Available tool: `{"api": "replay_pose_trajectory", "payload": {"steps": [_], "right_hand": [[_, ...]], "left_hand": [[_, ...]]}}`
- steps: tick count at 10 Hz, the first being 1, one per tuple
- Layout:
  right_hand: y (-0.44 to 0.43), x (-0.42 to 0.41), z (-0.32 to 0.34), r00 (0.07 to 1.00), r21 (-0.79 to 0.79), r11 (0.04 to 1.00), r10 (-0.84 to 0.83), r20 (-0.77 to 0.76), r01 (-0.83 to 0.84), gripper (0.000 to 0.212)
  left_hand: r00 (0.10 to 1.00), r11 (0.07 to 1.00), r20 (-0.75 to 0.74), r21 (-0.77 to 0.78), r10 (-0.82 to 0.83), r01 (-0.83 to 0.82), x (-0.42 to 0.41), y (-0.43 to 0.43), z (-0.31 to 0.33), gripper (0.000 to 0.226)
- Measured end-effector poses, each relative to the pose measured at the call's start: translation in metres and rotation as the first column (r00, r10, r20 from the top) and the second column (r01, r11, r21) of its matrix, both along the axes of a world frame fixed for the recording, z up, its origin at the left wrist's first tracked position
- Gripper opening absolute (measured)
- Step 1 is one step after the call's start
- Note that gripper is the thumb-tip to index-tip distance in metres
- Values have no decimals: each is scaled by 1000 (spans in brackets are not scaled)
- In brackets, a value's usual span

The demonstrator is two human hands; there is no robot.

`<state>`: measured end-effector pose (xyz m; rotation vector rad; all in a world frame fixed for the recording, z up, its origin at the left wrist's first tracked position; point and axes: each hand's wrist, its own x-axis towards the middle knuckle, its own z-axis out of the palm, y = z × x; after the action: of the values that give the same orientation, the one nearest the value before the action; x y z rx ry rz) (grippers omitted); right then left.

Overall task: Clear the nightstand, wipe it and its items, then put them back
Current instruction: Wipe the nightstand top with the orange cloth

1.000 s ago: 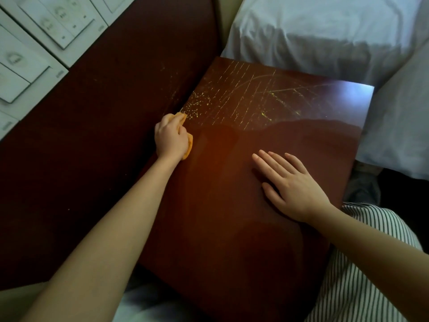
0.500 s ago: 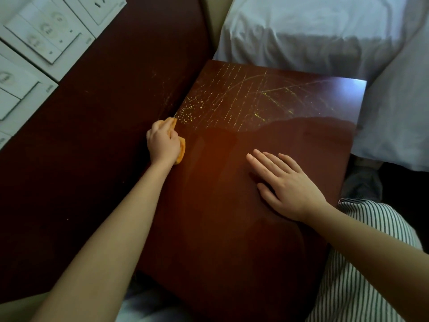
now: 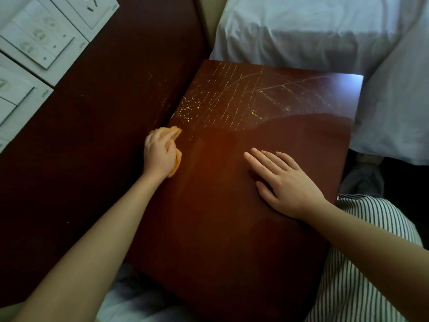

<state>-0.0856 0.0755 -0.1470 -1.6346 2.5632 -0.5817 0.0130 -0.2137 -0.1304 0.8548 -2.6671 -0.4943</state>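
Switch plates [image 3: 34,43] are seen on the wall well to the left of the nightstand [image 3: 220,247]. Between them and it a dark wood panel [image 3: 92,159] is set, and it meets the nightstand's left edge.

At that left edge, about midway along it, the left hand [image 3: 159,155] is placed with its fingers curled round a bunched orange cloth [image 3: 174,131]. The cloth is pressed onto the top right at the seam with the panel. It is probably bunched small like this so that pressure can be driven into the seam, where dust would gather.

Just beyond the cloth, across the far part of the nightstand top, thin yellowish lines and specks [image 3: 222,98] are shown up by the light. Whether they are scratches or residue cannot be told. The wiping step is judged to be under way, with that far part likely left to cover.

Right of the nightstand's middle, the right hand [image 3: 286,184] is laid palm down with the fingers straight and slightly spread. Nothing is held in it. It is judged to serve as a brace, so that the reach across to the left edge is steadied.

White bedding [image 3: 301,31] is piled against the nightstand's far and right edges. Striped fabric [image 3: 362,275], seemingly clothing, is seen at its near right corner under the right forearm.

No container is shown, and the nightstand's own items are not in view, so where they were put cannot be told.
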Motion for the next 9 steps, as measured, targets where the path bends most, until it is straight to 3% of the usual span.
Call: {"api": "replay_pose_trajectory", "payload": {"steps": [1,2,4,5,6,7,8,9], "right_hand": [[0,0,0,1000,8,1000,-5,1,5,58],[0,0,0,1000,1,1000,-4,-1,4,58],[0,0,-1,1000,-12,1000,-9,4,9,59],[0,0,-1,1000,-8,1000,-7,-2,7,59],[0,0,-1,1000,-8,1000,-6,-4,6,59],[0,0,-2,1000,-4,1000,-9,-10,9,58],[0,0,-2,1000,-3,1000,-12,-6,12,58],[0,0,-2,1000,-7,1000,-15,1,15,58]], "left_hand": [[978,977,12,41,211,-211,-24,-1,3,37],[969,969,12,11,248,-248,-38,6,0,36],[992,992,23,-15,-126,126,-7,13,-8,36],[979,980,35,-20,-199,200,14,14,-6,36],[999,999,18,-29,-27,28,9,15,-4,35],[965,965,8,-7,263,-263,-15,24,0,37],[948,948,17,-1,318,-318,-31,39,-2,37],[991,991,1,12,131,-131,-24,63,-5,36]]}}
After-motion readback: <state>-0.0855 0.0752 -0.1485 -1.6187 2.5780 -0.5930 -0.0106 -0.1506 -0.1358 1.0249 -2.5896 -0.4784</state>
